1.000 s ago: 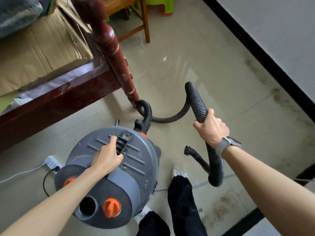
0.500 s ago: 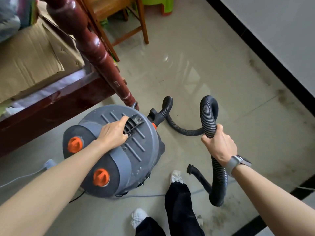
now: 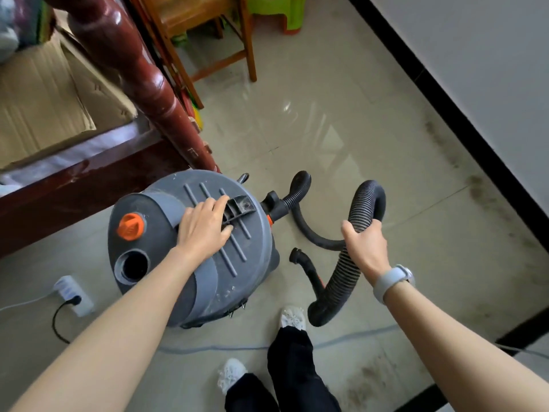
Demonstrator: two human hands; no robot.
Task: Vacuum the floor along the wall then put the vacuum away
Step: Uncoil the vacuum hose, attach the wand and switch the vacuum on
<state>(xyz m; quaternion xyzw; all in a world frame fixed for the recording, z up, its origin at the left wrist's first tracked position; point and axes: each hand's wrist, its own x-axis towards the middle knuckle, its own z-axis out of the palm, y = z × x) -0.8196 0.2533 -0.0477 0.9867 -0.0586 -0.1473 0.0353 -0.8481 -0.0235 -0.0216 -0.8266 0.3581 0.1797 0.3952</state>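
With the left hand (image 3: pixel 205 227) gripping the grey drum vacuum's (image 3: pixel 193 248) top handle and the right hand (image 3: pixel 364 243) wrapped round its black ribbed hose (image 3: pixel 356 209), looks like vacuuming's done and only stowing remains.

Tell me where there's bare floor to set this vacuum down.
The widest bare patch is the tile between the chair and the black baseboard. It is crowded near the vacuum: the bedpost stands just behind it, the power strip lies to its left, and the hose loops to its right.
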